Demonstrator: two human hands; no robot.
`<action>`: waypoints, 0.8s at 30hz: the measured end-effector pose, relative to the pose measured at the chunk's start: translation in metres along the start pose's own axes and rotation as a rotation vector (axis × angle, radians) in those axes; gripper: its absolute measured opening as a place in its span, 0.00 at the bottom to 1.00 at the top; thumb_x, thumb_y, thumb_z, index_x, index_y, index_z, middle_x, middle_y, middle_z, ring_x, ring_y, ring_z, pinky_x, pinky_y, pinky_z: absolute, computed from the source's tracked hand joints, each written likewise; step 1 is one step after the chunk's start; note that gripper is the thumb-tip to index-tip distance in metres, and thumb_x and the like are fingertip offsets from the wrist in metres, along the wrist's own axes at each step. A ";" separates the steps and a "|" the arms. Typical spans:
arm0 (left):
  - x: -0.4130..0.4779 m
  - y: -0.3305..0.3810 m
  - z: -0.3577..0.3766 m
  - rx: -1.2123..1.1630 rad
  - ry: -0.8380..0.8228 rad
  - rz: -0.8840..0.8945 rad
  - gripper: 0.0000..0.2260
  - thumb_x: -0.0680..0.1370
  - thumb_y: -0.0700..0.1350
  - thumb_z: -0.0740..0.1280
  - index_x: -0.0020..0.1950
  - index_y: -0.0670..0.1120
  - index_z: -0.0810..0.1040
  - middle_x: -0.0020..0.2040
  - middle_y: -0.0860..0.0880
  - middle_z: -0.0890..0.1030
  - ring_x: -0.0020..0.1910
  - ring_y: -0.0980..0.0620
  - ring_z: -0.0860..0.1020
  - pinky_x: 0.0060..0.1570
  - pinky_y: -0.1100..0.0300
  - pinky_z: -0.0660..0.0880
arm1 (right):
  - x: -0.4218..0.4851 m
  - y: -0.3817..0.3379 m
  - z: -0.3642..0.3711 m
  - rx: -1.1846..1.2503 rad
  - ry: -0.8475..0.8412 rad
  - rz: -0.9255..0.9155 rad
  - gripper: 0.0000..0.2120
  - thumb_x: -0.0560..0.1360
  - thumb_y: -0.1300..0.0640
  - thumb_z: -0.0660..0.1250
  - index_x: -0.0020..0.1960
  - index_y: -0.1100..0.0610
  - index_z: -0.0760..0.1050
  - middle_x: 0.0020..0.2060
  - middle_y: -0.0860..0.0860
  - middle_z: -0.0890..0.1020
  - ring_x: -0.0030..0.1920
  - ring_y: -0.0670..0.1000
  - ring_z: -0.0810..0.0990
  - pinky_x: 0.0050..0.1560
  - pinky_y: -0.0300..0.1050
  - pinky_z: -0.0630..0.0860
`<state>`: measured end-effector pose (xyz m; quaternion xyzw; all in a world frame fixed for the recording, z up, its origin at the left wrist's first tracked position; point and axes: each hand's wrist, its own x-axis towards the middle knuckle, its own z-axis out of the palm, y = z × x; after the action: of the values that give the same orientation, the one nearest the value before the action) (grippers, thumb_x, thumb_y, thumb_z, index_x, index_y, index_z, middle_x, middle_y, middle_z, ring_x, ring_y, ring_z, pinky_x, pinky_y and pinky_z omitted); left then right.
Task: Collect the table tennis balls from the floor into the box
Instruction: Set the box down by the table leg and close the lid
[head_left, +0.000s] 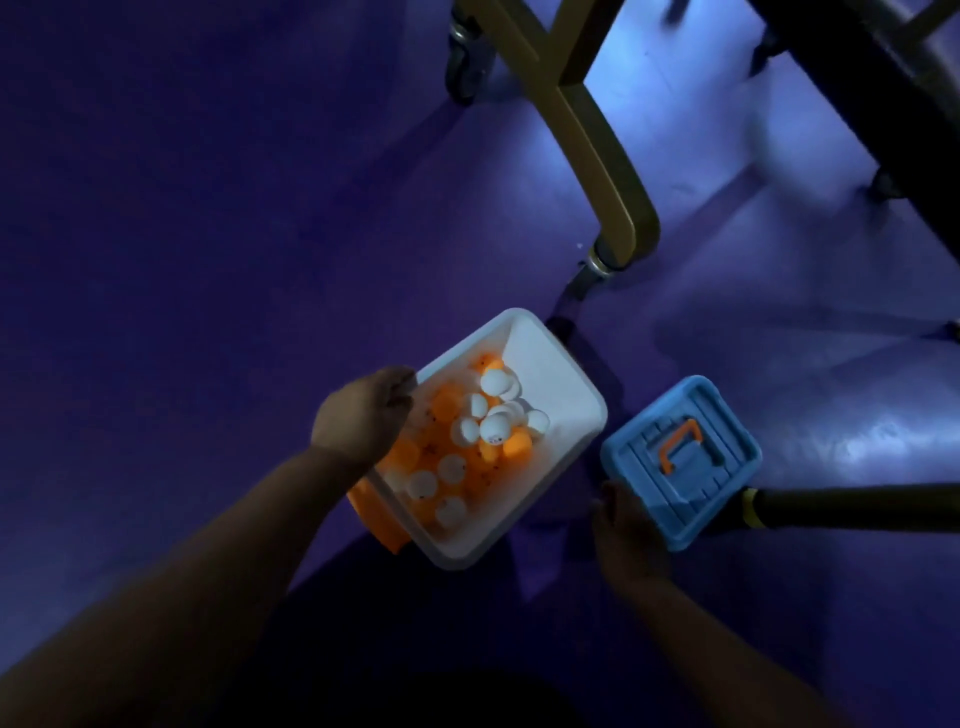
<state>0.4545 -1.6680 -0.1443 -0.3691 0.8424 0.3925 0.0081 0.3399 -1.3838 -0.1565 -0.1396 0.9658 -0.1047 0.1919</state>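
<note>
A white plastic box (566, 395) sits low over the purple floor, holding several white and orange table tennis balls (470, 441). An orange clasp (376, 512) shows on its near left side. My left hand (363, 415) grips the box's left rim with curled fingers. To the right lies the blue lid (680, 457) with an orange handle. My right hand (626, 530) holds the lid's near left corner; its fingers are in shadow.
A gold table leg (597, 171) with a castor (597, 265) stands just beyond the box. A second castor (462, 57) is at top centre. A dark bar (852, 506) with a yellow band runs right from the lid. Dark frame parts cross the top right.
</note>
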 end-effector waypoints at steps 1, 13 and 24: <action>0.004 -0.001 0.001 0.010 0.000 0.010 0.17 0.79 0.45 0.63 0.69 0.48 0.72 0.64 0.48 0.78 0.62 0.45 0.75 0.55 0.56 0.71 | 0.004 0.010 0.004 -0.051 0.003 -0.021 0.14 0.78 0.59 0.63 0.61 0.62 0.73 0.56 0.59 0.77 0.57 0.60 0.76 0.55 0.52 0.72; 0.007 0.003 0.001 0.165 0.112 0.110 0.15 0.78 0.49 0.64 0.64 0.48 0.72 0.56 0.48 0.79 0.49 0.51 0.77 0.43 0.58 0.72 | 0.039 0.072 0.022 -0.295 -0.098 0.099 0.20 0.76 0.54 0.64 0.64 0.60 0.64 0.64 0.56 0.69 0.64 0.55 0.71 0.61 0.48 0.69; -0.025 -0.020 -0.010 0.070 0.237 -0.199 0.12 0.76 0.50 0.65 0.54 0.44 0.73 0.48 0.47 0.77 0.43 0.49 0.74 0.38 0.56 0.67 | 0.041 0.073 0.015 -0.364 0.090 -0.109 0.10 0.71 0.60 0.68 0.50 0.65 0.76 0.47 0.62 0.80 0.48 0.63 0.81 0.45 0.54 0.78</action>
<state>0.4883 -1.6676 -0.1433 -0.4940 0.8100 0.3137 -0.0395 0.2926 -1.3304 -0.2032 -0.2193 0.9674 0.0554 0.1142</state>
